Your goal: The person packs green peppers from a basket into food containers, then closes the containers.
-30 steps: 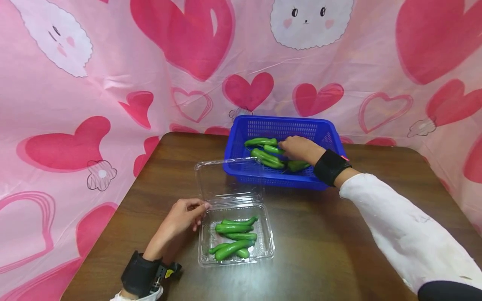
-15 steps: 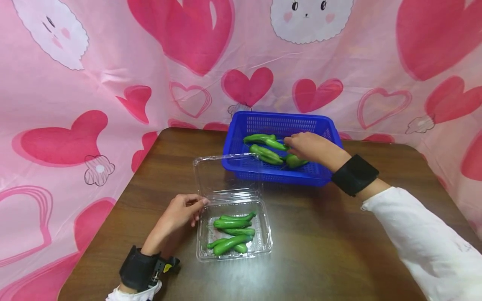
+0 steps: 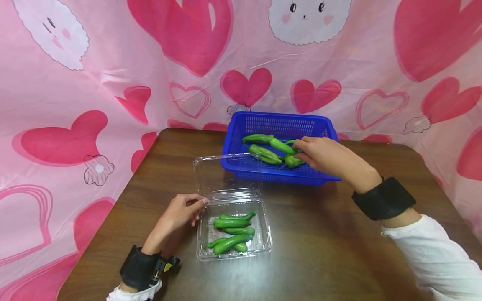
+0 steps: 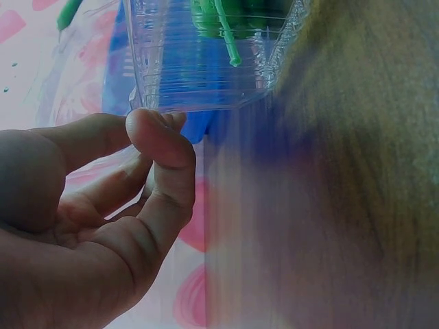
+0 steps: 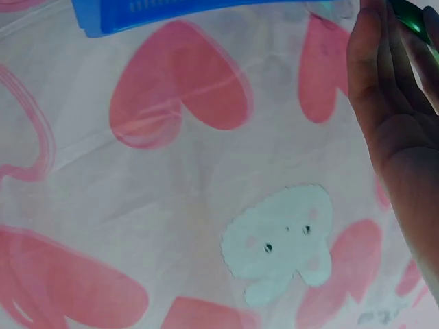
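In the head view my left hand (image 3: 182, 213) pinches the left rim of a clear plastic clamshell box (image 3: 268, 228), near its hinge. The left wrist view shows thumb and forefinger meeting at the edge of the box (image 4: 206, 99). Several green peppers (image 3: 231, 223) lie inside, and the transparent lid (image 3: 208, 177) stands raised. My right hand (image 3: 325, 156) is over the blue basket (image 3: 278, 175), its fingertips holding one end of a green pepper (image 3: 282, 145). Other green peppers (image 3: 265, 154) rest beneath and beside it. Part of a pepper (image 5: 411, 17) shows by the fingers in the right wrist view.
A brown wooden table (image 3: 316, 242) carries both containers, the basket behind and right of the box. The raised lid stands in front of the basket's left front corner. A pink heart-printed cloth (image 3: 150, 50) hangs behind and at the sides.
My right hand has shifted right and slightly toward me, drawing the green pepper with it. The left hand still holds the box's rim.
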`<state>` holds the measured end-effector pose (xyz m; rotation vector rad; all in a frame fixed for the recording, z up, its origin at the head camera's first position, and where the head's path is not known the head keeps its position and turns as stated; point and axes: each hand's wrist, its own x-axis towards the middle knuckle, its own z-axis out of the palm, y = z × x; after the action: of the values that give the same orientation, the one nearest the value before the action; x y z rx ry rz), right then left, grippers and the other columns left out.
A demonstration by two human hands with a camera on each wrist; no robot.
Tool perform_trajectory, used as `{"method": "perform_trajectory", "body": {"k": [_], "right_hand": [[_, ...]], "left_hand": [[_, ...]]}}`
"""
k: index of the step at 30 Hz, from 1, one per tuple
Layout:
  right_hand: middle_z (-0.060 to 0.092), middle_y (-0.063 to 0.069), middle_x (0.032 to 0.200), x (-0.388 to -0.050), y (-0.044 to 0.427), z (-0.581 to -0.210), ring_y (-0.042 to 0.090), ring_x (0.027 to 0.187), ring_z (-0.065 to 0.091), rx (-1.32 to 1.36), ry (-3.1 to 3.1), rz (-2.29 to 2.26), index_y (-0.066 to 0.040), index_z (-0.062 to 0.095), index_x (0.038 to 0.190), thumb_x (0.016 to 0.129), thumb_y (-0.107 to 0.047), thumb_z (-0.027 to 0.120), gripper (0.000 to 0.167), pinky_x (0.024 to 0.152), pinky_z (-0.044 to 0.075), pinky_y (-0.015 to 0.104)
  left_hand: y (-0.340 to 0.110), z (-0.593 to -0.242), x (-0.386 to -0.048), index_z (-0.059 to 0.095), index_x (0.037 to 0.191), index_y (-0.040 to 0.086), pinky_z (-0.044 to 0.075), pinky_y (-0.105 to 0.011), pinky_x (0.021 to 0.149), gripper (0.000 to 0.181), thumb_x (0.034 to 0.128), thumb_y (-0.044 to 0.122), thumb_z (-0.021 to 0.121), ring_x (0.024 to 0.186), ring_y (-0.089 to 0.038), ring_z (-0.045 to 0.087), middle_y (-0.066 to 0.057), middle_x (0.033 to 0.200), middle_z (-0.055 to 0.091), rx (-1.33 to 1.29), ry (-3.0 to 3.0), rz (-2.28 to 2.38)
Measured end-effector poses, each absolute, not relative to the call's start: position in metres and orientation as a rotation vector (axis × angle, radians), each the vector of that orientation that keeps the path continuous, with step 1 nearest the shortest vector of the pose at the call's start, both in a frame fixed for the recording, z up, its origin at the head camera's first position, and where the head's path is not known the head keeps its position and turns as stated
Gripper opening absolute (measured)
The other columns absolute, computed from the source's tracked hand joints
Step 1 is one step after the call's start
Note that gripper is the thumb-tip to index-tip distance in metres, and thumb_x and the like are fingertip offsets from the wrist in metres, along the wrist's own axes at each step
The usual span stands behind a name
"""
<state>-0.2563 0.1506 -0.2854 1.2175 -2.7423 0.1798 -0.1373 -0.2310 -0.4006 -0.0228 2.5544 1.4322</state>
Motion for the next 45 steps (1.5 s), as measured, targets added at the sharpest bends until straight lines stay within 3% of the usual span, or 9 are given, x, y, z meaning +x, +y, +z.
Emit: {"method": "perform_trajectory", "body": {"k": [5,13,20,32,35,45], "right_hand": [[0.056,0.002,0.081,-0.231,0.154,-0.282,0.017,0.071,0.054,1.238,-2.69,0.185,-0.009,0.063,0.099,0.091,-0.015,0.071,0.013,0.065,0.051,0.033],[0.059,-0.001,0.084,-0.204,0.152,-0.293,0.015,0.077,0.059,1.348,-2.521,0.182,-0.011,0.064,0.1,0.086,-0.017,0.076,0.019,0.07,0.055,0.033],[0.052,0.0,0.085,-0.185,0.143,-0.315,0.012,0.076,0.05,1.434,-2.453,0.138,-0.011,0.065,0.097,0.083,-0.017,0.08,0.022,0.062,0.051,0.025],[0.05,-0.003,0.085,-0.174,0.117,-0.34,0.012,0.081,0.051,1.583,-2.448,0.123,-0.013,0.064,0.096,0.087,-0.013,0.076,0.015,0.069,0.051,0.026],[0.051,-0.004,0.085,-0.17,0.108,-0.344,0.012,0.082,0.051,1.622,-2.447,0.091,-0.013,0.064,0.098,0.084,-0.012,0.078,0.02,0.071,0.051,0.025],[0.058,-0.003,0.088,-0.161,0.07,-0.362,0.012,0.085,0.056,1.673,-2.39,0.006,-0.013,0.066,0.098,0.088,-0.023,0.076,0.018,0.074,0.052,0.023]], "left_hand": [[-0.233,-0.401,-0.136,0.071,0.113,0.002,0.051,-0.031,0.05,0.028,0.1004,0.024,0.059,0.051,-0.018,0.056,-0.006,0.066,0.057,-0.026,2.544,1.432],[-0.232,-0.4,-0.137,0.07,0.112,0.001,0.052,-0.033,0.051,0.027,0.0997,0.023,0.061,0.051,-0.017,0.056,-0.007,0.067,0.058,-0.013,2.541,1.443],[-0.23,-0.403,-0.139,0.071,0.111,0.002,0.051,-0.033,0.05,0.025,0.0997,0.021,0.06,0.051,-0.02,0.057,-0.006,0.065,0.056,0.004,2.54,1.445],[-0.23,-0.405,-0.139,0.072,0.108,0.002,0.053,-0.035,0.05,0.024,0.0996,0.021,0.06,0.049,-0.016,0.056,-0.005,0.065,0.058,-0.005,2.575,1.43],[-0.231,-0.406,-0.139,0.072,0.108,0.002,0.053,-0.035,0.05,0.024,0.0998,0.022,0.06,0.05,-0.016,0.056,-0.006,0.066,0.058,0.001,2.573,1.432],[-0.23,-0.404,-0.138,0.071,0.107,0.002,0.053,-0.035,0.05,0.024,0.0991,0.022,0.061,0.049,-0.015,0.056,-0.006,0.065,0.059,0.017,2.569,1.435]]}}
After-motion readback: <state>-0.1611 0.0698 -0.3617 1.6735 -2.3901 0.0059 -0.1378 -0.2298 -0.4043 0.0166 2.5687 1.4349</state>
